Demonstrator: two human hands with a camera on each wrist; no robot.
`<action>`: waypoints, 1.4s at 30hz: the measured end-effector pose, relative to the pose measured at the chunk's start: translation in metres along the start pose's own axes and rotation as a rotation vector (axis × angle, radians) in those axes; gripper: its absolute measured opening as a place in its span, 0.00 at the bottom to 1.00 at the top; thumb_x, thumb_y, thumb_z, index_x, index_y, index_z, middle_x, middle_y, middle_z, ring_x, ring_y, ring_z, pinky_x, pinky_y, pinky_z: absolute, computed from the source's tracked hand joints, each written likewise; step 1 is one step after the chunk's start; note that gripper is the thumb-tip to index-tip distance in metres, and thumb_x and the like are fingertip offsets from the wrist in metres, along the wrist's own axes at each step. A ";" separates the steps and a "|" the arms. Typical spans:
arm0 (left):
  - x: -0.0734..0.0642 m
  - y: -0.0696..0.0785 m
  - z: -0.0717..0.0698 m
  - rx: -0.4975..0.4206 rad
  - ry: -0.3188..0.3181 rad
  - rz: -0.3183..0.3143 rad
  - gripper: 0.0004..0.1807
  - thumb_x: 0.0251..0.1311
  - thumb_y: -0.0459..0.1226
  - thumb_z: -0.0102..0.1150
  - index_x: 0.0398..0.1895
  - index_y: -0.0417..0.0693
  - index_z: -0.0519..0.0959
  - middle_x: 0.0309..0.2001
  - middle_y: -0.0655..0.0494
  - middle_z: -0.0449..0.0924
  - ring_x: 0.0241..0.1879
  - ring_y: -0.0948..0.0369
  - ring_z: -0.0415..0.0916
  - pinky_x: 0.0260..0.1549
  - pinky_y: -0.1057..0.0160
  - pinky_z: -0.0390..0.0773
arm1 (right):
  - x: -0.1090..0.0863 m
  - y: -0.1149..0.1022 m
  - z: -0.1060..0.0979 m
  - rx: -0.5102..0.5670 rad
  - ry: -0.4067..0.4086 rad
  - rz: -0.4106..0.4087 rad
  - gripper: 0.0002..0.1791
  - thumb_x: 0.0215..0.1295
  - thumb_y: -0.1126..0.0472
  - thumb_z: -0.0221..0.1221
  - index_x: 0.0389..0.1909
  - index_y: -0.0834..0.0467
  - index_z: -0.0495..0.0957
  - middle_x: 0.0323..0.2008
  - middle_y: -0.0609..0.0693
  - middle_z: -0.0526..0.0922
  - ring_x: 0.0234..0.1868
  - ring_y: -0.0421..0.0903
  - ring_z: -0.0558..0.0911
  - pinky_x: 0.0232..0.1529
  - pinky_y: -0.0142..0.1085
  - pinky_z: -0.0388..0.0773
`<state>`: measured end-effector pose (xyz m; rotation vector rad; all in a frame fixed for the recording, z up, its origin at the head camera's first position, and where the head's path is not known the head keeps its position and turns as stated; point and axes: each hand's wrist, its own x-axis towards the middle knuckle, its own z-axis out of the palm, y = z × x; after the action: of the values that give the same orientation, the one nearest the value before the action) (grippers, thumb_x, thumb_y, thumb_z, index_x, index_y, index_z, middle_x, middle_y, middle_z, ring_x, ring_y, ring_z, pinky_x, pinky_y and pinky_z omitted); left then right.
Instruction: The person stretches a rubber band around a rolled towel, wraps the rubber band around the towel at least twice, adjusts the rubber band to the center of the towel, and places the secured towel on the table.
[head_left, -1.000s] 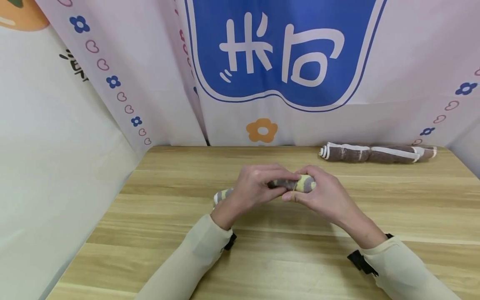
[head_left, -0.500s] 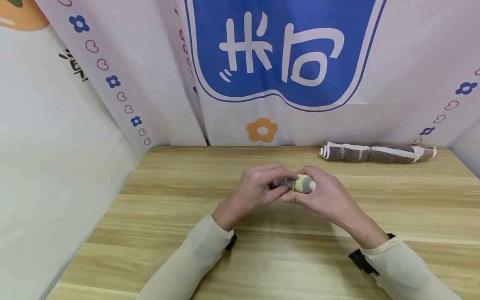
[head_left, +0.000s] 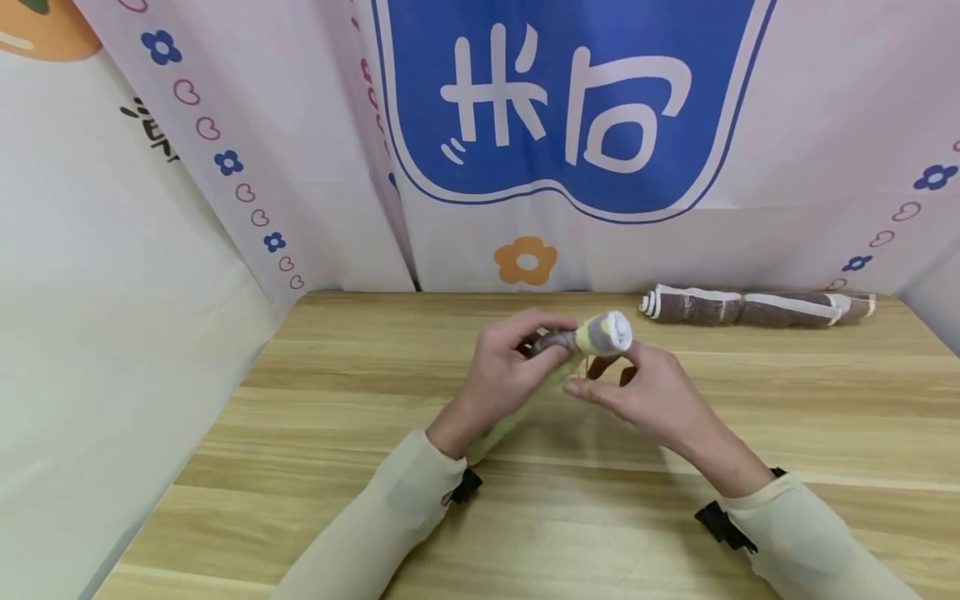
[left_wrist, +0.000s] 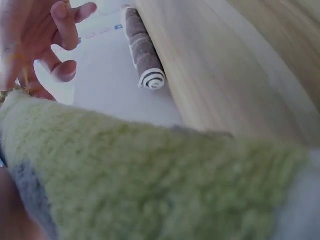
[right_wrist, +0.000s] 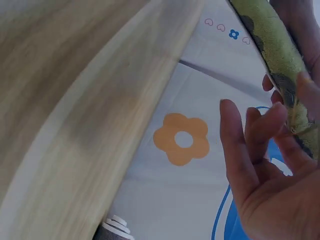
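Observation:
A rolled towel [head_left: 598, 333] in yellow-green and grey is tilted above the table, its white spiral end facing up to the right. My left hand [head_left: 504, 362] grips it just behind that end; the rest slants down behind the left wrist. From the roll a thin orange rubber band [head_left: 586, 367] stretches to my right hand [head_left: 654, 396], whose thumb and fingers hold it close below the roll's end. The left wrist view is mostly filled by the fuzzy towel [left_wrist: 150, 175]. In the right wrist view, several fingers of the right hand [right_wrist: 270, 185] stand away from the towel [right_wrist: 272, 47].
Another rolled towel [head_left: 757, 307], brown with white edging, lies at the table's back right. The wooden table [head_left: 360, 525] meets a printed cloth backdrop [head_left: 322, 200] at its far edge. A black strap piece [head_left: 723, 527] sits at each sleeve cuff.
The towel's right end has risen and swung toward the camera, while its other end has dropped toward the left wrist. My right hand has come off the roll's end, drawing the rubber band out below it.

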<state>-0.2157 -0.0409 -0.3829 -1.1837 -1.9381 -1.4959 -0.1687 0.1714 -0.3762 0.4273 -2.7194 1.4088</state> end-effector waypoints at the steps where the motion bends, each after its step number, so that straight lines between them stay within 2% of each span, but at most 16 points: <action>1: 0.000 0.001 0.000 -0.012 0.014 -0.023 0.10 0.65 0.23 0.69 0.48 0.36 0.86 0.41 0.46 0.88 0.24 0.64 0.75 0.24 0.65 0.78 | 0.000 0.000 0.001 -0.019 0.022 -0.029 0.22 0.62 0.48 0.77 0.51 0.54 0.85 0.38 0.48 0.87 0.19 0.45 0.75 0.18 0.36 0.72; 6: -0.001 0.003 0.002 -0.030 0.056 -0.110 0.11 0.64 0.23 0.69 0.49 0.37 0.87 0.44 0.47 0.89 0.26 0.63 0.77 0.25 0.64 0.79 | 0.001 0.003 0.007 -0.092 0.123 -0.200 0.05 0.64 0.63 0.74 0.38 0.55 0.88 0.33 0.44 0.87 0.19 0.39 0.74 0.19 0.34 0.71; 10: -0.001 0.005 0.003 -0.043 0.071 -0.153 0.11 0.65 0.24 0.69 0.49 0.37 0.87 0.45 0.47 0.89 0.27 0.62 0.79 0.26 0.63 0.81 | 0.001 0.005 0.010 -0.103 0.201 -0.318 0.07 0.63 0.69 0.71 0.33 0.54 0.88 0.32 0.42 0.85 0.19 0.36 0.72 0.19 0.33 0.70; 14: 0.000 0.005 0.004 -0.054 0.105 -0.208 0.11 0.64 0.24 0.68 0.48 0.37 0.87 0.45 0.47 0.89 0.28 0.62 0.81 0.26 0.63 0.82 | 0.002 0.007 0.012 -0.107 0.265 -0.399 0.10 0.62 0.73 0.69 0.35 0.55 0.89 0.36 0.44 0.86 0.21 0.35 0.73 0.20 0.30 0.71; 21: 0.001 0.004 0.004 -0.057 0.126 -0.282 0.11 0.65 0.25 0.68 0.49 0.38 0.87 0.46 0.50 0.88 0.31 0.62 0.81 0.28 0.63 0.83 | 0.001 0.009 0.013 -0.138 0.294 -0.439 0.10 0.62 0.74 0.69 0.39 0.56 0.89 0.38 0.45 0.87 0.22 0.35 0.74 0.21 0.29 0.72; 26: 0.001 0.006 0.004 -0.061 0.111 -0.293 0.11 0.65 0.25 0.68 0.50 0.38 0.87 0.47 0.50 0.88 0.31 0.62 0.81 0.28 0.63 0.83 | 0.002 0.010 0.015 -0.174 0.326 -0.458 0.09 0.63 0.73 0.70 0.36 0.56 0.88 0.36 0.45 0.87 0.21 0.35 0.73 0.21 0.30 0.72; 30: 0.001 0.006 0.005 -0.059 0.124 -0.293 0.11 0.65 0.26 0.68 0.49 0.38 0.87 0.46 0.49 0.88 0.30 0.63 0.80 0.28 0.64 0.82 | 0.002 0.010 0.016 -0.173 0.339 -0.471 0.07 0.64 0.71 0.71 0.35 0.55 0.87 0.32 0.42 0.85 0.21 0.35 0.71 0.22 0.27 0.68; 37: 0.001 0.007 0.004 -0.082 0.146 -0.336 0.11 0.66 0.28 0.67 0.50 0.39 0.87 0.43 0.50 0.88 0.29 0.63 0.80 0.27 0.65 0.81 | 0.000 0.011 0.017 -0.169 0.324 -0.459 0.05 0.71 0.63 0.68 0.34 0.52 0.87 0.30 0.38 0.80 0.23 0.35 0.70 0.24 0.33 0.69; 42: 0.002 0.006 0.002 -0.112 0.198 -0.376 0.11 0.67 0.28 0.67 0.52 0.39 0.86 0.44 0.49 0.87 0.28 0.62 0.81 0.28 0.65 0.81 | 0.000 0.012 0.020 -0.205 0.307 -0.540 0.03 0.72 0.62 0.66 0.37 0.53 0.87 0.32 0.39 0.81 0.23 0.33 0.71 0.23 0.31 0.70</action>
<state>-0.2118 -0.0376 -0.3785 -0.7018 -2.0385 -1.8532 -0.1706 0.1621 -0.3978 0.7817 -2.2349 0.9527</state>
